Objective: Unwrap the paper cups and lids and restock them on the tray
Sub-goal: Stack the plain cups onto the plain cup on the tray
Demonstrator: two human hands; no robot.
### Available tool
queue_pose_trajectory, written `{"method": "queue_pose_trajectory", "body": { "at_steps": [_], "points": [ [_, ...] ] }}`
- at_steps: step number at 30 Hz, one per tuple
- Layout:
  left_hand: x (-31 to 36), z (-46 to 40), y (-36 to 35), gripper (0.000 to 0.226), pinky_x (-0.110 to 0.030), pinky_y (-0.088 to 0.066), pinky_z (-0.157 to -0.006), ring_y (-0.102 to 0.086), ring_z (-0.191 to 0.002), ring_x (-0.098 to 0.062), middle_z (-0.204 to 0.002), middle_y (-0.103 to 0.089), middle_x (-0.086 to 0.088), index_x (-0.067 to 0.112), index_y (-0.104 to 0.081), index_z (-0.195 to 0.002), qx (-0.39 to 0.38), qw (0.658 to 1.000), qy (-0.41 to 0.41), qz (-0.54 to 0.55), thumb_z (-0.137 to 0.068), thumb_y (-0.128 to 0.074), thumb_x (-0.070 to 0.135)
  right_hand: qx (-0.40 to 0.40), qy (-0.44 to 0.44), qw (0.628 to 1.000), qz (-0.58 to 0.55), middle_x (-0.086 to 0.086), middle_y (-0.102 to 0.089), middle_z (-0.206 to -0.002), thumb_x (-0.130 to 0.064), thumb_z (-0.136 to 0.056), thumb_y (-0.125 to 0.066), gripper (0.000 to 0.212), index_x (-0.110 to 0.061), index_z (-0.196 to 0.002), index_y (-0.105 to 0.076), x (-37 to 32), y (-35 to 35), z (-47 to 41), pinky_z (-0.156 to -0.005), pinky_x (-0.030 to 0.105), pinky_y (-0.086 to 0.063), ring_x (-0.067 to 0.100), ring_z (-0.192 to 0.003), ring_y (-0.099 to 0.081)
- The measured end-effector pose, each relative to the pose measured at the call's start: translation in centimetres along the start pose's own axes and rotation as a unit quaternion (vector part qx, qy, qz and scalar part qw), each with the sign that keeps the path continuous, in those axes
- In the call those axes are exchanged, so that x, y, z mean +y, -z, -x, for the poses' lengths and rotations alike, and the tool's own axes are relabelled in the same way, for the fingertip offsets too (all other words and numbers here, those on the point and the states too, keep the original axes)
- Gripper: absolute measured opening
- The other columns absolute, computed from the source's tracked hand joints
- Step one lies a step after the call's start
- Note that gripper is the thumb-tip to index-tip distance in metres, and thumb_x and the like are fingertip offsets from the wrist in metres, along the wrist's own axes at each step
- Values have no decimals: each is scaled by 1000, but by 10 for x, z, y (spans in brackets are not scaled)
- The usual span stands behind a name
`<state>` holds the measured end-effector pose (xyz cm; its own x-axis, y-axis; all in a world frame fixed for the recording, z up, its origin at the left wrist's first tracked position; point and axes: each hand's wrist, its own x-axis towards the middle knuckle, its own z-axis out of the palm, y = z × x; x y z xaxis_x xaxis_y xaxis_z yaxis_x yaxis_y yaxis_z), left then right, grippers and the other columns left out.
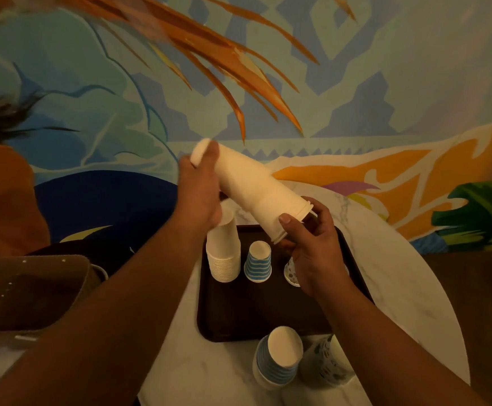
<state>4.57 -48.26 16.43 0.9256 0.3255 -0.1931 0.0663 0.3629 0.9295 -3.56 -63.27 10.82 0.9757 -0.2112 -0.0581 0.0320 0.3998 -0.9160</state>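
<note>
Spanning both hands [201,194]: cup stack [250,189]

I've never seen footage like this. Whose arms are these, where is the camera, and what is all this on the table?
No machine here: a person wears a camera on the head, looking down at their own arms. The left hand grips the closed end of a long stack of white cups, held tilted in the air; the right hand holds its open end. Below, a dark tray on a marble table carries a white cup stack and a blue-striped cup. More striped cups stand off the tray, nearer the camera.
</note>
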Motion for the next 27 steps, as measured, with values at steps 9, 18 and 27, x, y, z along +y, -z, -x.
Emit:
{"method": "queue_pose_trajectory", "body": {
  "at_steps": [9,18,27],
  "points": [
    [-4,0,7,50,-45,-57,-79,-57,-111,-24,-126,-55,-4,23,-43,-133,-57,998,-5,-41,-90,-62,39,-23,-24,999,-27,5,-56,-127,-23,-61,-77,62,-29,-118,-54,-2,-6,-4,-82,45,-58,27,-109,-63],
    [-19,17,-4,48,-48,-55,-87,-56,-109,-21,-126,-52,-4,24,-42,-132,-77,995,12,-60,-90,-62,37,6,2,1000,6,-1,-57,-119,-18,-66,-76,51,-35,-109,-54,6,-8,-8,-70,35,-55,28,-109,-61],
    [32,-22,28,32,-44,-55,-88,-59,-103,-16,-113,-57,2,27,-43,-113,46,984,-159,-68,-90,-63,37,89,-33,995,-34,6,-54,-127,-7,-78,-74,51,-22,-122,-52,3,20,-15,-76,44,-57,34,-115,-58]
  ]
}}
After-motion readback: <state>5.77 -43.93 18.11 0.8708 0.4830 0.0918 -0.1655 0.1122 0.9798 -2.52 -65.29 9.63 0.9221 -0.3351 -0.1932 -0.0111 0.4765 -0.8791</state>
